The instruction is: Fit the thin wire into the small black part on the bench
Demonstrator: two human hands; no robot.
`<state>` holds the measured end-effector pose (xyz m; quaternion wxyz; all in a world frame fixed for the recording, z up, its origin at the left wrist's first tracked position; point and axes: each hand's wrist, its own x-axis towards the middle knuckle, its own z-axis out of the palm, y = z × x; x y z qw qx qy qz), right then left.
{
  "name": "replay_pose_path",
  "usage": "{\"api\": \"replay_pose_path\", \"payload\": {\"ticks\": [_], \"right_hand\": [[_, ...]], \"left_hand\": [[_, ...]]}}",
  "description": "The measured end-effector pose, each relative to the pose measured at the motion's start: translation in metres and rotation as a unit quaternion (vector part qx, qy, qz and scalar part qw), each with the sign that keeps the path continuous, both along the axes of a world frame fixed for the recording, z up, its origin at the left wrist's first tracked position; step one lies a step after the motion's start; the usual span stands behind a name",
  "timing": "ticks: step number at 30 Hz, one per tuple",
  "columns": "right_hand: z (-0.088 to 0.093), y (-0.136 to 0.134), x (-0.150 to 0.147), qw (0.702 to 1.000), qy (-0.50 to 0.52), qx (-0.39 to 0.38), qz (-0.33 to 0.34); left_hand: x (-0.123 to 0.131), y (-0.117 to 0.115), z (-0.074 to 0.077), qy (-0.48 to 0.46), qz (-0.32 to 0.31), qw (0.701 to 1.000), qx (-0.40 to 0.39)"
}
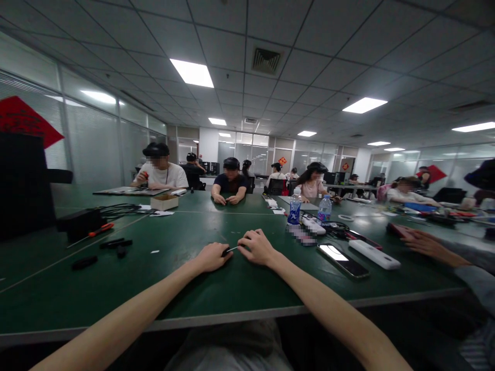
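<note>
Both forearms reach across the bench [116,288]. The left hand [212,256] is curled shut on the dark handle of a thin tool [231,250], well left of the phone [342,259]. The right hand [258,247], fingers bent, meets the tool's metal tip; whether it grips cannot be told.

Surface [185,288]: smooth green covering, matt, with a soft sheen under the ceiling lights. Thin tool [231,250] at the left hand [212,256]: bright shaft that looks like metal, dark matt grip. Phone [342,259]: glossy glass face, mirroring the lights. White bar [374,254] beside it: smooth plastic, satin finish. Bottles [294,208]: clear plastic, glossy printed labels. Box [164,201]: plain matt cardboard. Screwdriver [95,232]: orange plastic handle, slightly shiny.
</note>
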<state>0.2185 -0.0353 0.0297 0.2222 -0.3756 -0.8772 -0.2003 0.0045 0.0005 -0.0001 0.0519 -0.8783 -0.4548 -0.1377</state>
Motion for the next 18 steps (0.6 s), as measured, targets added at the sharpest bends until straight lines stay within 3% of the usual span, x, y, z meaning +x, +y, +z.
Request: {"api": "replay_pose_path", "payload": {"ticks": [5, 11, 18], "right_hand": [[0.001, 0.003, 0.005, 0.999, 0.011, 0.002, -0.032], [-0.001, 0.001, 0.004, 0.996, -0.034, -0.057, -0.066], [0.001, -0.007, -0.002, 0.981, -0.063, -0.1, -0.153]], "left_hand": [[-0.002, 0.002, -0.002, -0.012, -0.012, 1.0, 0.002], [-0.002, 0.004, -0.003, -0.025, -0.005, 1.0, 0.002], [-0.001, 0.005, -0.004, -0.027, -0.003, 1.0, 0.01]]}}
